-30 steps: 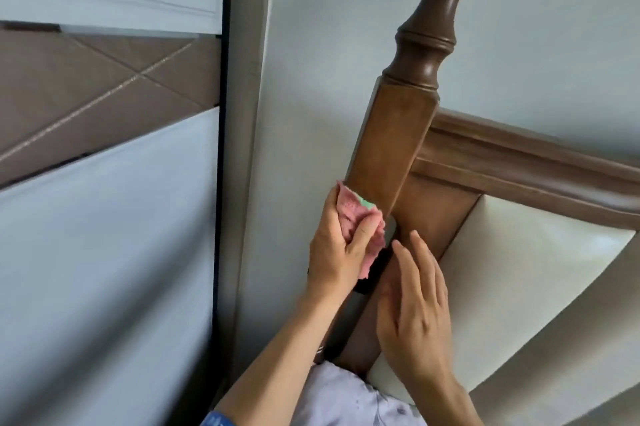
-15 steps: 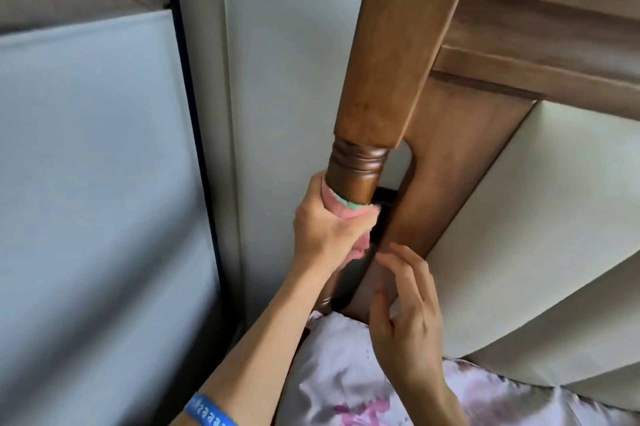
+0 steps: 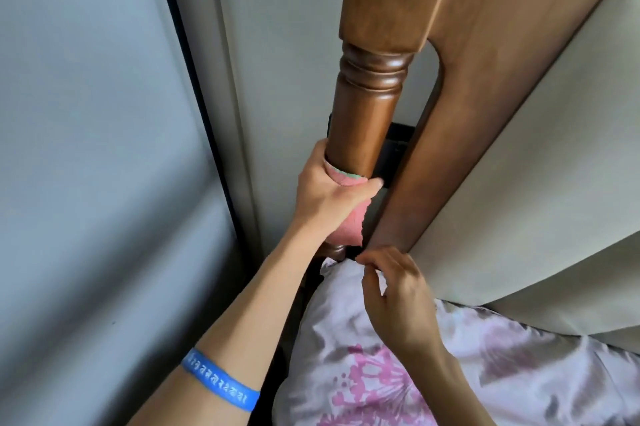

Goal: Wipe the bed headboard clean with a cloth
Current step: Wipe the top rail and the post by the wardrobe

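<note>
Left hand (image 3: 329,197) is wrapping the pink cloth (image 3: 349,217) round the turned bedpost (image 3: 360,120) of the headboard (image 3: 485,79), fingers and thumb curled tight over it, low on the post. Right hand (image 3: 398,294) is hovering just below and beside, fingers loosely curled, fingertips pinching at or touching the floral pillow (image 3: 381,373); cannot tell whether it is truly gripping the fabric. Judging progress: the cloth is working the bottom of the post, near its foot. The wooden frame and cream padded panel (image 3: 536,183) beyond the right hand look untouched by the cloth now; no dirt is discernible.
</note>
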Tool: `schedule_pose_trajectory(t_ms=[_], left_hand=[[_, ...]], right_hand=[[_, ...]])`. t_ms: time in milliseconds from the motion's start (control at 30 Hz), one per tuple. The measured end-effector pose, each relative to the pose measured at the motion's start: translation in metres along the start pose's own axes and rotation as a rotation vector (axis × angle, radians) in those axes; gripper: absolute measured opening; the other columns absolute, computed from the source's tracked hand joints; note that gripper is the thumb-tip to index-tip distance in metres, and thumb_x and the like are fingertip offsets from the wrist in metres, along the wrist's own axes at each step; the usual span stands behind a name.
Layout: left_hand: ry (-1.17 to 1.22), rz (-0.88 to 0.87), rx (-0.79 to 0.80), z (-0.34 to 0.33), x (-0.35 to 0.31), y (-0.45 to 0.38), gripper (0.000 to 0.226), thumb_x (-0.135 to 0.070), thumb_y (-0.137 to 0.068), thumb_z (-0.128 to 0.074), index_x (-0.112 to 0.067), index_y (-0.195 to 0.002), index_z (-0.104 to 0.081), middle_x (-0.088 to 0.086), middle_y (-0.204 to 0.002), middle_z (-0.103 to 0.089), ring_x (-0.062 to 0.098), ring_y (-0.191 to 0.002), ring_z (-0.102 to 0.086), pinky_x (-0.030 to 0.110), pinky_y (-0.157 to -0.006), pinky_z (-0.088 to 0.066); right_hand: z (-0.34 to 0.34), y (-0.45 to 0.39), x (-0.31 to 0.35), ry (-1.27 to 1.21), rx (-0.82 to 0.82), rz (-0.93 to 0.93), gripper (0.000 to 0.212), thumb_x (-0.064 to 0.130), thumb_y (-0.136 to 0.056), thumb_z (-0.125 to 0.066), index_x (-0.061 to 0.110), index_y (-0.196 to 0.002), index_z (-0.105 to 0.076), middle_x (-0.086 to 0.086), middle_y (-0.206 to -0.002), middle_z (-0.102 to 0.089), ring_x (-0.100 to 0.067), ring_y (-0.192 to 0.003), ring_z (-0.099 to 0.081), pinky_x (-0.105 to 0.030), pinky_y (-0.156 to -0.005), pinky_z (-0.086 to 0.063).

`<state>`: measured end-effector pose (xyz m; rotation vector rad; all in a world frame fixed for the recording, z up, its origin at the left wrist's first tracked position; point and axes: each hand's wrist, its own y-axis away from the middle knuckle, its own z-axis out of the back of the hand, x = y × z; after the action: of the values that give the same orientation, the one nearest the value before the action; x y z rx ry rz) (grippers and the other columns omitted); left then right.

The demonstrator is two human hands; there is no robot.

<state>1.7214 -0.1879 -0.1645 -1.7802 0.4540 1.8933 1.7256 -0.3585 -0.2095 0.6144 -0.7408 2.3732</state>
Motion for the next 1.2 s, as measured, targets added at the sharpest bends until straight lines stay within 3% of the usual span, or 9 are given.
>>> schedule_pose_trajectory(t_ms=[100, 267, 433, 600, 733, 833, 900, 1033, 1200], left_hand=[[0.019, 0.09, 0.016, -0.004, 0.046, 0.006, 0.052, -0.027, -0.05, -0.089, -0.033, -0.094, -0.063, -0.012, -0.079, -0.074, 0.007, -0.069, -0.072, 0.024, -0.06, -0.058], [0.013, 0.261, 0.045, -0.009, 0.13, 0.03, 0.046, -0.012, -0.055, -0.084, -0.022, -0.094, -0.061, 0.01, -0.069, -0.067, 0.02, -0.045, -0.06, 0.026, -0.044, -0.048], [-0.061, 0.29, 0.189, -0.004, 0.147, 0.021, 0.041, -0.017, -0.057, -0.087, -0.012, -0.089, -0.062, 0.003, -0.061, -0.069, 0.019, -0.044, -0.063, 0.029, -0.042, -0.05], [-0.308, 0.417, 0.039, -0.014, 0.13, 0.041, 0.04, -0.038, -0.063, -0.083, -0.024, -0.095, -0.064, -0.005, -0.087, -0.075, 0.017, -0.076, -0.071, 0.027, -0.073, -0.056], [-0.589, 0.405, 0.075, -0.002, 0.093, 0.061, 0.019, -0.03, -0.084, -0.072, -0.017, -0.093, -0.061, 0.002, -0.096, -0.074, 0.025, -0.089, -0.071, 0.032, -0.083, -0.056], [-0.264, 0.416, 0.097, 0.002, 0.045, 0.082, 0.022, -0.03, -0.092, -0.061, -0.015, -0.085, -0.075, -0.003, -0.076, -0.077, 0.011, -0.07, -0.072, 0.025, -0.072, -0.058], [0.041, 0.425, 0.173, -0.012, -0.001, 0.096, 0.028, -0.035, -0.097, -0.056, -0.019, -0.088, -0.077, -0.001, -0.091, -0.079, 0.006, -0.078, -0.073, 0.019, -0.072, -0.055], [0.531, 0.563, 0.58, -0.036, -0.083, 0.11, 0.064, -0.061, -0.093, -0.04, -0.007, -0.12, -0.058, 0.011, -0.123, -0.062, 0.023, -0.116, -0.058, 0.037, -0.108, -0.039], [0.359, 0.298, 0.679, -0.052, -0.15, 0.12, 0.033, -0.04, -0.103, -0.041, -0.019, -0.107, -0.066, 0.009, -0.119, -0.07, 0.023, -0.11, -0.064, 0.042, -0.102, -0.044]], right_hand=[[-0.014, 0.009, -0.012, -0.006, 0.047, -0.018, 0.021, -0.003, -0.085, -0.061, 0.012, -0.094, -0.072, 0.004, -0.095, -0.071, -0.025, -0.085, -0.064, -0.037, -0.066, -0.054], [-0.029, 0.027, -0.038, -0.072, 0.059, -0.085, 0.021, 0.005, -0.085, -0.054, 0.014, -0.093, -0.071, 0.006, -0.096, -0.07, -0.021, -0.09, -0.066, -0.036, -0.07, -0.054], [-0.034, 0.035, -0.055, -0.076, 0.063, -0.165, 0.022, 0.0, -0.088, -0.058, 0.017, -0.093, -0.071, 0.01, -0.096, -0.069, -0.018, -0.092, -0.065, -0.04, -0.07, -0.056], [-0.021, 0.037, -0.034, -0.11, 0.067, -0.167, 0.021, 0.01, -0.088, -0.052, 0.018, -0.096, -0.07, 0.01, -0.099, -0.068, -0.016, -0.094, -0.064, -0.036, -0.075, -0.054], [0.0, 0.048, -0.022, -0.113, 0.086, -0.23, 0.024, 0.008, -0.091, -0.059, 0.021, -0.109, -0.068, 0.013, -0.11, -0.068, -0.013, -0.099, -0.063, -0.032, -0.079, -0.052], [0.022, 0.051, -0.006, -0.231, 0.136, -0.184, 0.041, 0.016, -0.091, -0.059, 0.035, -0.127, -0.055, 0.024, -0.123, -0.059, -0.002, -0.106, -0.057, -0.027, -0.088, -0.05], [0.038, 0.051, 0.009, -0.28, 0.141, -0.027, 0.051, 0.02, -0.091, -0.058, 0.035, -0.138, -0.046, 0.023, -0.13, -0.054, -0.003, -0.116, -0.055, -0.019, -0.093, -0.046], [0.082, 0.029, 0.02, -0.231, -0.199, 0.036, 0.039, 0.018, -0.095, -0.061, 0.028, -0.131, -0.047, 0.008, -0.119, -0.062, -0.007, -0.102, -0.062, -0.017, -0.085, -0.049], [0.171, -0.032, 0.041, -0.052, -0.474, 0.027, 0.029, 0.011, -0.087, -0.062, 0.034, -0.104, -0.058, 0.016, -0.086, -0.068, -0.006, -0.072, -0.062, -0.024, -0.063, -0.051]])
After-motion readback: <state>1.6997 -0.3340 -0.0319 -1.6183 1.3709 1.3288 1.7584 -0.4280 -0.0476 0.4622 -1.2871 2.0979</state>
